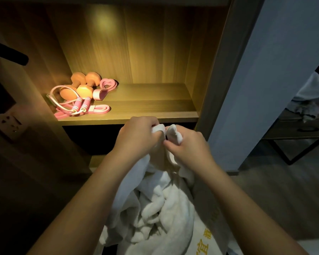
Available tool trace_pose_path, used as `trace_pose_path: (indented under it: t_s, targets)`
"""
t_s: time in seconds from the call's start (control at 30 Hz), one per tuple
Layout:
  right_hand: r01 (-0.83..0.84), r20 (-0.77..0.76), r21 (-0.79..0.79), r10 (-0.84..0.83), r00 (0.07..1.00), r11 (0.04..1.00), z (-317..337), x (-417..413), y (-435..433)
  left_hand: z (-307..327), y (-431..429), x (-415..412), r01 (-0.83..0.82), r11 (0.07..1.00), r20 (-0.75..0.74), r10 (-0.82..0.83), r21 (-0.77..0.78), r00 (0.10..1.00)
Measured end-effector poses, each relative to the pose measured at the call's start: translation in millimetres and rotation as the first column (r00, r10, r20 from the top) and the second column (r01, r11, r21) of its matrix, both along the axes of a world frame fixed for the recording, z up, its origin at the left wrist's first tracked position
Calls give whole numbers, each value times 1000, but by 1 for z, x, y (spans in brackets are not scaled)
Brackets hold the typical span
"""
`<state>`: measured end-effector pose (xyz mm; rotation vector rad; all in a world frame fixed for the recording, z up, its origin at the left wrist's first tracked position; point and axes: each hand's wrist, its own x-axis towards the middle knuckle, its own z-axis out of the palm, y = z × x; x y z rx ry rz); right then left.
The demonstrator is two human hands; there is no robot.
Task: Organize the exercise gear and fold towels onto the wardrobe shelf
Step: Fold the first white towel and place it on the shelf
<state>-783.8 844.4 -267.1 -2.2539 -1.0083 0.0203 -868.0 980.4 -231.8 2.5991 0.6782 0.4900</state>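
A: Where's the towel?

B: Near, bunched below. The left hand (136,135) and right hand (187,144) each pinch a corner of the white towel (155,208), unfolded.

A: And the gear?

B: Farther, left on the lit shelf (145,107): dumbbells (83,87), jump rope (77,107), pink bands (107,85). Seemingly done; folding remains.

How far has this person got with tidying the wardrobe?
The gear looks done: dumbbells, skipping rope and pink bands sit grouped at the left of the shelf. In hand: the left hand and right hand grip a crumpled white towel. No folded towel lies on the shelf yet.
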Motion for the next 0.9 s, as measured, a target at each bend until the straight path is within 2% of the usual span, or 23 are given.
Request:
trace_pose_path:
  t_s: [0.23, 0.33, 0.43, 0.53, 0.6, 0.67, 0.77, 0.9]
  targets:
    - [176, -12, 135, -176, 984, 975, -12, 17, 6, -12, 14, -16, -22, 1000, 14, 22, -21, 1000]
    - [295, -105, 182, -280, 954, 938, -14, 35, -5, -28, 33, -29, -136, 987, 53, 141, -91, 989]
    - [364, -105, 154, -351, 930, 919, -14, 42, -15, -41, 46, -40, -245, 953, 101, 265, -176, 959]
    - [228, -124, 99, -215, 969, 969, -14, 30, -14, -38, 39, -38, -205, 957, 176, 242, -205, 954]
    - [59, -118, 81, -50, 992, 995, -10, 11, -7, -30, 29, -32, -121, 977, 188, 153, -174, 970]
    - [-30, -52, 35, 32, 998, 999, -5, -5, 2, -19, 16, -26, -13, 988, 155, 37, -153, 987]
    - [-26, -16, 34, 27, 1000, 999, -4, -12, 12, -10, 1, -24, 53, 996, 105, -46, -65, 993]
    - [62, -28, 135, -58, 998, 989, -10, -5, 9, -18, 3, -32, -54, 996, 115, 62, -69, 991]
